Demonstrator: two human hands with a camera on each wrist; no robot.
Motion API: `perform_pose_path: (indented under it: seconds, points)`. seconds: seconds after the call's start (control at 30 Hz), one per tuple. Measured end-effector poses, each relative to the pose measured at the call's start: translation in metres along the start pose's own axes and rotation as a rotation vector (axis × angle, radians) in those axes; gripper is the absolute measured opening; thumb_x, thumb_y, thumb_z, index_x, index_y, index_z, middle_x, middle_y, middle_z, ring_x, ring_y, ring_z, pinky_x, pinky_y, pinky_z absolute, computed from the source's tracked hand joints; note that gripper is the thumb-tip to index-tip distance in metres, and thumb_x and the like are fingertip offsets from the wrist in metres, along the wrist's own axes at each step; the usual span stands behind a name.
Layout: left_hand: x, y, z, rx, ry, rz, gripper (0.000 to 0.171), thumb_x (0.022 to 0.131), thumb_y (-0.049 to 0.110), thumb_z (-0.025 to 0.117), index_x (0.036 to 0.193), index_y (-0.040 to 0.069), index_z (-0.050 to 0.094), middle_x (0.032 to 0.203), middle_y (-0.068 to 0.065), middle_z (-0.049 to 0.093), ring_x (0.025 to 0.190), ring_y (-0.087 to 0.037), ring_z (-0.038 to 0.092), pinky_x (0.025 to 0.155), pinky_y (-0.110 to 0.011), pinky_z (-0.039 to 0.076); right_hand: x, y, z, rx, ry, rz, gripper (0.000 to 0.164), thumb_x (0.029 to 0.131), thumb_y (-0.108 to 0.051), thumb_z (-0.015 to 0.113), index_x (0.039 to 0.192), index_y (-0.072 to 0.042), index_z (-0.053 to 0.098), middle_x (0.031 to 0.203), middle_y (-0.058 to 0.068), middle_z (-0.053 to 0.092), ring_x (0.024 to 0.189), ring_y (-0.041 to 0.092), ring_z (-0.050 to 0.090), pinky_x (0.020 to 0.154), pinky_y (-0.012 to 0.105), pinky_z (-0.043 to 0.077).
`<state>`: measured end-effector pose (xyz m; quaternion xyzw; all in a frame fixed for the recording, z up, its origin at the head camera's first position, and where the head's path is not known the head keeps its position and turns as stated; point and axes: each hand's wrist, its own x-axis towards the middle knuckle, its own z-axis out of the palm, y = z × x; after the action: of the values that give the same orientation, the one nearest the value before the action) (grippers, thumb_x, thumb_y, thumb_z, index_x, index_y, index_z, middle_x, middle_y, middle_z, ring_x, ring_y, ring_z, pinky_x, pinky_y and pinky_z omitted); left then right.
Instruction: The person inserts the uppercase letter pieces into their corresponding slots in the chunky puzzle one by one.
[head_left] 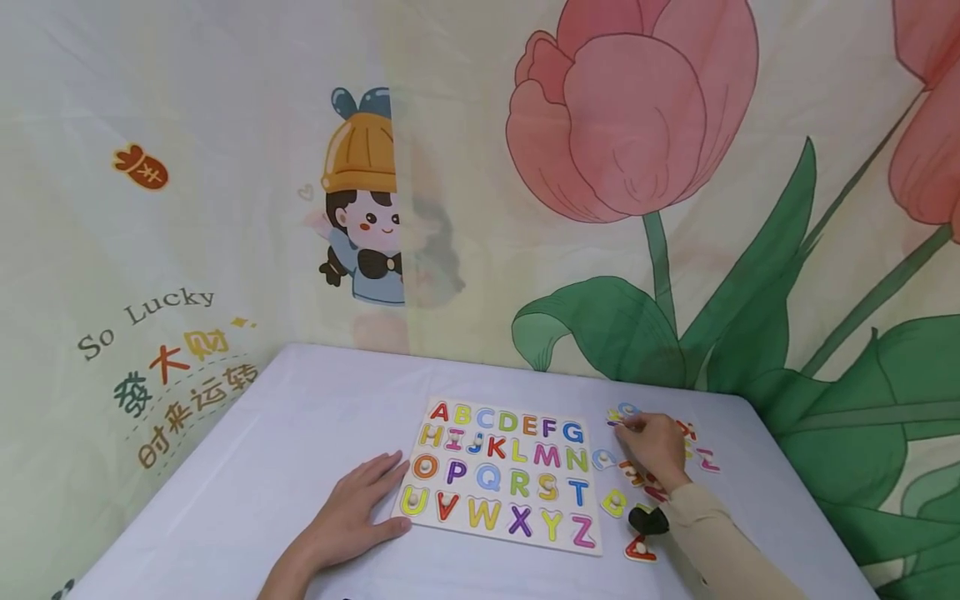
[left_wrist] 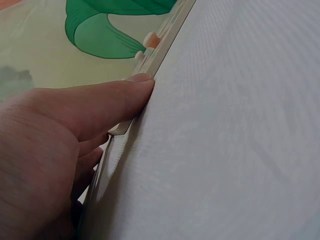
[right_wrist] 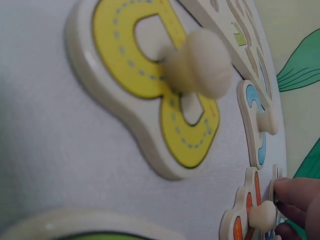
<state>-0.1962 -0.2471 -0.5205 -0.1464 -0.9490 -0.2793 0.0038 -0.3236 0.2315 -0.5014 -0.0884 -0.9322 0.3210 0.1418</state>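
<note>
A wooden alphabet puzzle board [head_left: 498, 534] lies on the white table, with knobbed letters in several of its slots. My left hand [head_left: 352, 507] rests at the board's lower left corner, fingers extended along its side; in the left wrist view the thumb [left_wrist: 120, 100] presses the front edge. Right of the board, my right hand [head_left: 654, 446] pinches a wooden letter piece [right_wrist: 273, 189] among the loose letters, its shape mostly hidden by the fingers. Nearest to that hand are a light blue C [head_left: 602, 459] and an orange letter [right_wrist: 237, 229].
A yellow B [head_left: 613, 504] lies beside the board's right edge, and a red A [head_left: 641, 550] nearer the front. Beyond the right hand is a pink Z [head_left: 707, 461]. A printed curtain [head_left: 465, 333] hangs behind the table.
</note>
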Motion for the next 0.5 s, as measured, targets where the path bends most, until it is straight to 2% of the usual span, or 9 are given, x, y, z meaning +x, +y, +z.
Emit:
perform_pose_path:
  seconds: [0.23,0.5]
  points:
    - [0.0018,0.0004,0.0004,0.009,-0.009,-0.008,0.089,0.089,0.064,0.074,0.161,0.018,0.05,0.171,-0.002,0.037,0.159,-0.034,0.029,0.125,-0.066,0.025,0.0015,0.0049,0.0018,0.027,-0.013,0.018,0.026,0.095,-0.021,0.081,0.106,0.003,0.078,0.105,0.021,0.074,0.095,0.034,0.061,0.083,0.046,0.053]
    - [0.0015,0.0004,0.0012,0.01,-0.012,-0.024,0.09,0.088,0.065,0.075,0.161,0.019,0.05,0.171,-0.002,0.037,0.159,-0.034,0.029,0.125,-0.067,0.025,0.0017,0.0085,0.0034,0.023,-0.015,-0.006,0.025,0.096,-0.021,0.08,0.107,0.002,0.079,0.104,0.02,0.074,0.094,0.033,0.061,0.082,0.045,0.052]
